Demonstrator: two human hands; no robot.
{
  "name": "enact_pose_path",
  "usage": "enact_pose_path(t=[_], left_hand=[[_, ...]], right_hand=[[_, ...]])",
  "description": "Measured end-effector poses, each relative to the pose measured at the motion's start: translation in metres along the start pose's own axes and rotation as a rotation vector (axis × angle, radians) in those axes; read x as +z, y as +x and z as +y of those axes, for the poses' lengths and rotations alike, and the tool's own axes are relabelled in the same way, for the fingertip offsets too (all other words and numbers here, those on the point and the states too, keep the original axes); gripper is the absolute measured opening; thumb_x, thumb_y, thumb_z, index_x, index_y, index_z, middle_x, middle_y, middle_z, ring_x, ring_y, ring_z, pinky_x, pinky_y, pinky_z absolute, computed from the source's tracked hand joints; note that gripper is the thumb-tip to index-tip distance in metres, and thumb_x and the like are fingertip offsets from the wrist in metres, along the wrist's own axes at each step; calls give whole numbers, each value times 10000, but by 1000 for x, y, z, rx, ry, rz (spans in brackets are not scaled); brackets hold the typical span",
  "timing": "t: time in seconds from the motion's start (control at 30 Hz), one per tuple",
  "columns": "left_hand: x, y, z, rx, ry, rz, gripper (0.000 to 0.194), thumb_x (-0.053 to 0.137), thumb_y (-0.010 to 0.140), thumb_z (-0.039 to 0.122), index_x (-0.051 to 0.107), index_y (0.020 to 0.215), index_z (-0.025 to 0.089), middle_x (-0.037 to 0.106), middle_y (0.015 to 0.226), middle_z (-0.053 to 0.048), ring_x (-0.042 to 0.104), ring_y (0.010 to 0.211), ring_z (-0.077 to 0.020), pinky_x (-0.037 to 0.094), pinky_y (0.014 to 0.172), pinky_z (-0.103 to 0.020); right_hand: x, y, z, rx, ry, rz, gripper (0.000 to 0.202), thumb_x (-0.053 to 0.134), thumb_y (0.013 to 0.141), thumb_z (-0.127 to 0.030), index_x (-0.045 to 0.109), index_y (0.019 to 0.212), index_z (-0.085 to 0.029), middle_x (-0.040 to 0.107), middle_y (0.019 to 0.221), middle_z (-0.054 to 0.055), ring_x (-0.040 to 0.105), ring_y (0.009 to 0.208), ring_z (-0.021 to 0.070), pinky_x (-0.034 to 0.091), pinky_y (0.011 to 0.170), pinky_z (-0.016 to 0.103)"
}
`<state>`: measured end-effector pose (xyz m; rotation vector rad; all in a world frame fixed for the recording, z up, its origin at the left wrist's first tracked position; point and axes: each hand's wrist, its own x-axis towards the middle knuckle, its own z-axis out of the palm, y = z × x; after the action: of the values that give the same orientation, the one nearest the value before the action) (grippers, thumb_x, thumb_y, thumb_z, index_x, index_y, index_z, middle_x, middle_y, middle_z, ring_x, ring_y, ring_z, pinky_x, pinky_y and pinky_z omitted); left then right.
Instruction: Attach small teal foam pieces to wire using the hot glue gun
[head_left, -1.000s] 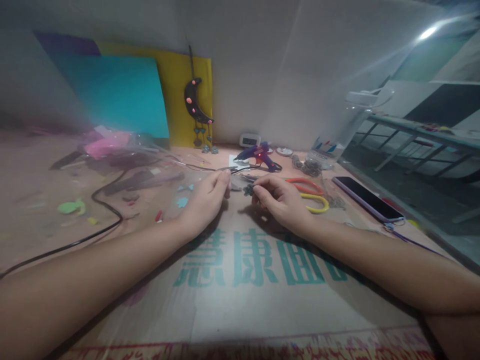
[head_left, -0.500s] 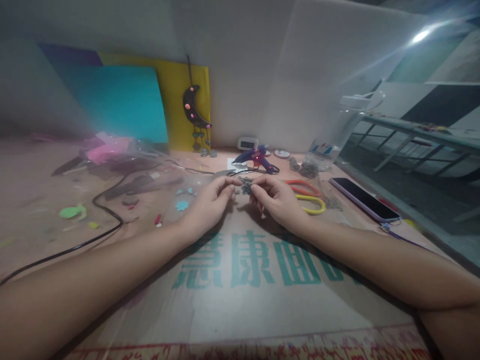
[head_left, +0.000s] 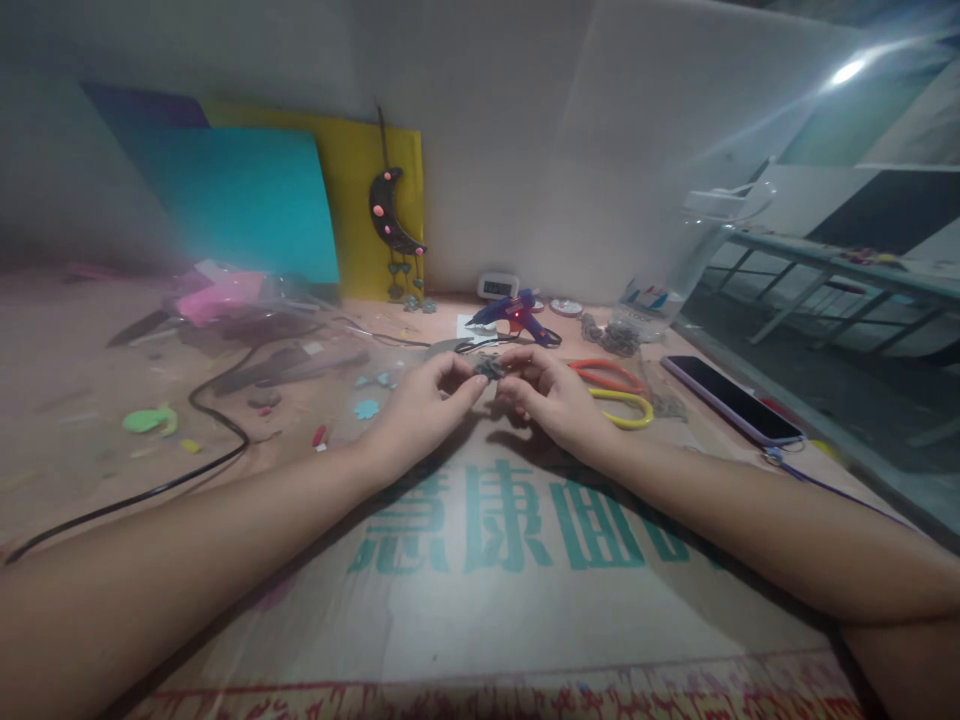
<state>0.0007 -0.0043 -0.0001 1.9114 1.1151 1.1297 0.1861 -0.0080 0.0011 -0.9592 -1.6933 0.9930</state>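
Between my two hands is a small grey piece (head_left: 489,368), lumpy and perhaps flower-shaped; its fine detail is too small to make out. My left hand (head_left: 431,405) is closed on its left side, with thumb and index finger pinching. My right hand (head_left: 551,400) has its fingertips curled at the piece's right side, the other fingers bent below. Just behind the hands lies a blue glue gun (head_left: 517,316) with a red light showing. Scissors with red and yellow handles (head_left: 628,410) lie right beside my right hand, their blades partly hidden.
Light-blue flower cutouts (head_left: 367,410) lie left of my hands. A black cable (head_left: 217,410) crosses the left side. A phone (head_left: 731,400) and grey yarn-like bundles (head_left: 611,335) are at right. A moon ornament (head_left: 390,215) hangs before a yellow sheet (head_left: 337,200); a small clock (head_left: 498,287) stands behind.
The grey piece has shifted slightly left and up. My left thumb and index finger have come in to it, while my right thumb has drawn back a little.
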Motion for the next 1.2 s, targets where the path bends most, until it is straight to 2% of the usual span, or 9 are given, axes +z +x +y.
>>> enact_pose_path(t=[0.1,0.2,0.37,0.6,0.77,0.93,1.07,1.2], left_hand=[[-1,0,-2,7,1,26,203,568,881,375,558,804,187,604,784,6,553,736,-154,402,660,-276],[-1,0,-3,10,-2,34,202,570,882,380,563,821,188,615,800,3,555,740,-154,400,662,-278],[-1,0,-3,24,24,36,205,568,885,389,576,829,192,638,814,-3,577,753,-163,413,668,-281],[-1,-1,-1,45,22,25,185,557,893,366,578,835,191,647,853,-11,589,794,-165,437,692,-277],[0,-1,0,58,23,16,181,557,889,356,585,836,185,647,848,-13,592,791,-163,443,706,-273],[1,0,0,38,-61,-37,175,567,879,354,581,849,183,639,836,-8,592,783,-159,445,682,-261],[2,0,1,6,-76,-66,169,568,875,343,579,839,178,630,818,-4,586,762,-155,449,700,-269],[3,0,0,-9,-119,-80,201,613,839,319,600,977,173,659,945,-33,609,850,-172,469,780,-297]], right_hand=[[0,0,-2,-62,-139,72,274,728,776,-317,542,932,-190,576,737,-37,533,598,96,428,538,225],[0,-1,-4,-91,-221,123,191,680,818,-316,541,800,-186,554,702,-34,493,586,93,403,542,228],[-2,-4,-6,-66,-261,104,181,620,866,-331,580,767,-184,602,662,-22,524,574,108,403,537,233],[-3,-5,-9,-104,-407,49,245,532,930,-288,609,722,-182,634,645,-16,559,603,114,418,601,235],[-2,-5,-7,-101,-389,-2,271,463,966,-313,615,783,-182,624,627,-19,563,588,114,422,597,234],[-1,-4,-5,-54,-340,-26,272,485,950,-335,591,756,-176,590,603,-24,534,561,107,408,566,233],[0,-3,-3,2,-189,-10,187,536,910,-358,587,879,-181,562,577,-44,509,515,107,402,521,237],[0,-1,-2,11,-160,17,197,556,892,-372,584,910,-178,545,569,-50,503,497,104,393,497,233]])
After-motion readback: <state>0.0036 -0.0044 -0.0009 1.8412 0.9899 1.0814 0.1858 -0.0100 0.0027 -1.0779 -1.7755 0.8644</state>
